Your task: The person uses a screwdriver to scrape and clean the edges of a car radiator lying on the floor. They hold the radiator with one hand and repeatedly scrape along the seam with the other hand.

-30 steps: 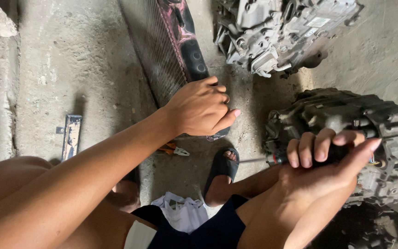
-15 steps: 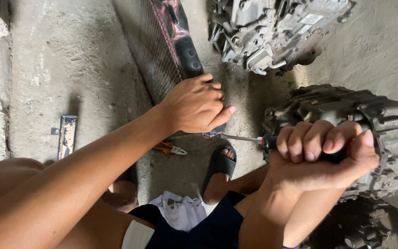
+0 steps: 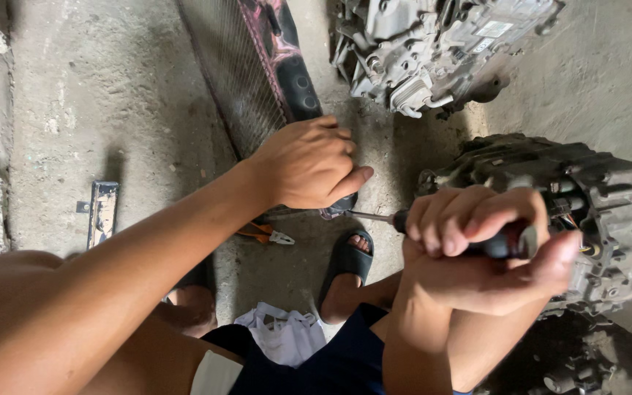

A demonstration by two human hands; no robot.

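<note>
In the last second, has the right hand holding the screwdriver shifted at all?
Yes. The right hand with the screwdriver has drawn left, away from the dark gearbox casing and toward the left hand.

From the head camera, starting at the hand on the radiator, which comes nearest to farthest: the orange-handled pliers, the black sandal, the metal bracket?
From the left hand:
1. Orange-handled pliers, just below it on the floor.
2. Black sandal, lower right, on a foot.
3. Metal bracket, far left on the concrete.

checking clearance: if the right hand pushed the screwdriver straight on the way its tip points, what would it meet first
Likely the left hand: the screwdriver in the right hand points at its thumb side, the tip seeming to end just beneath. Depth unclear.
</note>
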